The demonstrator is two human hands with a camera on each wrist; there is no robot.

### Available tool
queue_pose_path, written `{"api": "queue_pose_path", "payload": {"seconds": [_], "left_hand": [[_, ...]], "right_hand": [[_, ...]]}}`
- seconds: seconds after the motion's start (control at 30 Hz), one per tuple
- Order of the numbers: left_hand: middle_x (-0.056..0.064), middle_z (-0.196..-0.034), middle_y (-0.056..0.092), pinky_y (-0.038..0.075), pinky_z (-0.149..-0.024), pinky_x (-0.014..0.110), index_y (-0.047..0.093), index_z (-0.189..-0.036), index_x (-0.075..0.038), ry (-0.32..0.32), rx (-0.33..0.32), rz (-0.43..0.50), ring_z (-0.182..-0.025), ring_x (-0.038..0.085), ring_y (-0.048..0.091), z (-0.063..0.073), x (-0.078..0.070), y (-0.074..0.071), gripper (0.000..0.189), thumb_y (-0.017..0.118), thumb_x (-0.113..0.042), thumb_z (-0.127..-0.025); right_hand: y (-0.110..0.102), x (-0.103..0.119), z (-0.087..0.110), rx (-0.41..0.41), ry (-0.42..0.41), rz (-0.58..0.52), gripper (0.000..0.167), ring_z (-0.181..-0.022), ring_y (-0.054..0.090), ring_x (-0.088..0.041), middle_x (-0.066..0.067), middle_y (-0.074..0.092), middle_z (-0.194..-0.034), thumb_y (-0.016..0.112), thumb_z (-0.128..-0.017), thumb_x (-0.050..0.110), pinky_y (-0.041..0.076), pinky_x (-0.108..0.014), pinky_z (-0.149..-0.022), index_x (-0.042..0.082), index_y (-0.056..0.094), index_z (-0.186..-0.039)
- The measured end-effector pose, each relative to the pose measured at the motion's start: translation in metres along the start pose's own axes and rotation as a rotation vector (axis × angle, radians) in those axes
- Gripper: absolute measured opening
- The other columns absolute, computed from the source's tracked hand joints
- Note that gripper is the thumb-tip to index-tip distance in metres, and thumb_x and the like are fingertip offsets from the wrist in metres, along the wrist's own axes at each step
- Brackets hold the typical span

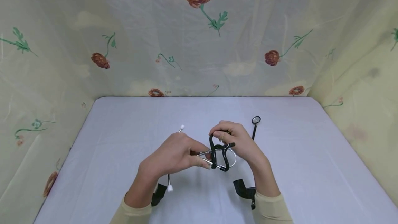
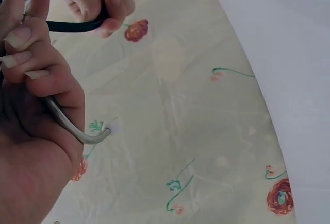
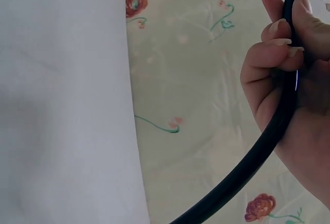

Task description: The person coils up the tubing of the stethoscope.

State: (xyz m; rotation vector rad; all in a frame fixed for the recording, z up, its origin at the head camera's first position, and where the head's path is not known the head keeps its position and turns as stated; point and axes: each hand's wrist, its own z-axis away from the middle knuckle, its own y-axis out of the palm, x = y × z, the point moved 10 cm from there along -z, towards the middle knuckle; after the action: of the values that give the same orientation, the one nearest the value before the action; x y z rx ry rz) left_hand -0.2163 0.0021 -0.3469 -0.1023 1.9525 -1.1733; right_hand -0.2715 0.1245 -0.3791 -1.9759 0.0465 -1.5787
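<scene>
A stethoscope with black tubing point(image 1: 225, 163) is held above the table between both hands. My left hand point(image 1: 174, 155) grips its metal ear tubes, thumb and fingers on either side. White ear tips point(image 1: 169, 188) stick out beyond that hand at both ends, and one curved metal ear tube point(image 2: 77, 133) shows below the curled fingers in the left wrist view. My right hand point(image 1: 238, 140) grips the black tubing, which runs across the palm as a bent tube point(image 3: 252, 157) in the right wrist view. Past the right hand, the round chest piece point(image 1: 256, 120) extends at the tubing's end.
A white-covered table point(image 1: 124, 120) lies below the hands. Flower-patterned cloth point(image 1: 149, 27) surrounds its back and sides. Black wrist mounts point(image 1: 244, 191) are worn near both sleeves.
</scene>
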Motion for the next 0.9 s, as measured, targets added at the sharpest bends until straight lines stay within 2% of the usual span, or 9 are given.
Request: {"api": "queue_pose_path", "payload": {"seconds": [0.13, 0.33, 0.4, 0.53, 0.6, 0.73, 0.8, 0.9], "left_hand": [[-0.019, -0.063, 0.057, 0.031, -0.052, 0.018, 0.074, -0.081, -0.028, -0.035, -0.036, 0.050, -0.051, -0.002, 0.037, -0.002, 0.009, -0.003, 0.012, 0.078, -0.038, -0.083], [-0.020, -0.065, 0.061, 0.033, -0.052, 0.018, 0.077, -0.087, -0.028, -0.093, -0.118, 0.055, -0.052, -0.002, 0.040, -0.001, 0.023, -0.010, 0.009, 0.080, -0.035, -0.082], [-0.020, -0.062, 0.057, 0.031, -0.051, 0.018, 0.076, -0.086, -0.029, -0.097, -0.160, 0.035, -0.051, -0.002, 0.037, -0.001, 0.025, -0.015, 0.009, 0.080, -0.035, -0.082], [-0.018, -0.053, 0.035, 0.023, -0.051, 0.018, 0.071, -0.080, -0.030, -0.120, -0.239, -0.033, -0.051, -0.002, 0.027, 0.000, 0.031, -0.023, 0.012, 0.079, -0.038, -0.081], [-0.017, -0.053, 0.029, 0.021, -0.052, 0.019, 0.069, -0.077, -0.030, -0.140, -0.264, -0.061, -0.052, -0.002, 0.025, 0.001, 0.035, -0.025, 0.015, 0.079, -0.040, -0.081], [-0.017, -0.052, 0.029, 0.021, -0.052, 0.020, 0.070, -0.077, -0.031, -0.175, -0.292, -0.075, -0.051, -0.002, 0.025, 0.002, 0.041, -0.027, 0.014, 0.079, -0.041, -0.081], [-0.016, -0.052, 0.029, 0.021, -0.052, 0.020, 0.071, -0.078, -0.032, -0.186, -0.303, -0.079, -0.051, -0.001, 0.024, 0.003, 0.043, -0.028, 0.013, 0.079, -0.041, -0.080], [-0.014, -0.052, 0.027, 0.020, -0.052, 0.021, 0.069, -0.075, -0.031, -0.213, -0.317, -0.082, -0.051, 0.000, 0.023, 0.003, 0.048, -0.030, 0.015, 0.079, -0.042, -0.080]], "right_hand": [[0.003, -0.003, -0.002, -0.001, 0.025, 0.004, 0.020, -0.086, 0.057, -0.021, -0.004, 0.066, -0.093, 0.059, -0.100, 0.021, 0.047, -0.034, -0.078, 0.008, 0.073, -0.104], [0.007, -0.008, -0.004, 0.013, 0.048, 0.077, 0.016, -0.094, 0.064, -0.020, -0.002, 0.072, -0.098, 0.060, -0.097, 0.014, 0.049, -0.036, -0.081, 0.013, 0.076, -0.103], [0.010, -0.009, -0.004, 0.031, 0.074, 0.122, 0.016, -0.090, 0.063, -0.020, -0.004, 0.072, -0.094, 0.060, -0.097, 0.011, 0.048, -0.035, -0.077, 0.012, 0.075, -0.098], [0.015, -0.015, -0.004, 0.068, 0.159, 0.186, 0.018, -0.082, 0.057, -0.018, -0.005, 0.070, -0.090, 0.057, -0.100, 0.012, 0.044, -0.033, -0.071, 0.010, 0.073, -0.092], [0.020, -0.015, -0.003, 0.099, 0.177, 0.192, 0.019, -0.080, 0.054, -0.018, -0.005, 0.068, -0.086, 0.056, -0.100, 0.013, 0.042, -0.032, -0.069, 0.009, 0.070, -0.088], [0.029, -0.014, -0.001, 0.166, 0.190, 0.194, 0.025, -0.063, 0.041, -0.015, -0.002, 0.057, -0.072, 0.054, -0.101, 0.016, 0.035, -0.027, -0.059, 0.008, 0.066, -0.081], [0.033, -0.013, 0.000, 0.198, 0.199, 0.192, 0.025, -0.057, 0.033, -0.013, 0.000, 0.055, -0.070, 0.052, -0.101, 0.016, 0.031, -0.025, -0.055, 0.009, 0.069, -0.083], [0.035, -0.012, 0.002, 0.223, 0.204, 0.194, 0.025, -0.057, 0.035, -0.012, -0.001, 0.057, -0.071, 0.050, -0.101, 0.017, 0.032, -0.025, -0.054, 0.009, 0.073, -0.095]]}}
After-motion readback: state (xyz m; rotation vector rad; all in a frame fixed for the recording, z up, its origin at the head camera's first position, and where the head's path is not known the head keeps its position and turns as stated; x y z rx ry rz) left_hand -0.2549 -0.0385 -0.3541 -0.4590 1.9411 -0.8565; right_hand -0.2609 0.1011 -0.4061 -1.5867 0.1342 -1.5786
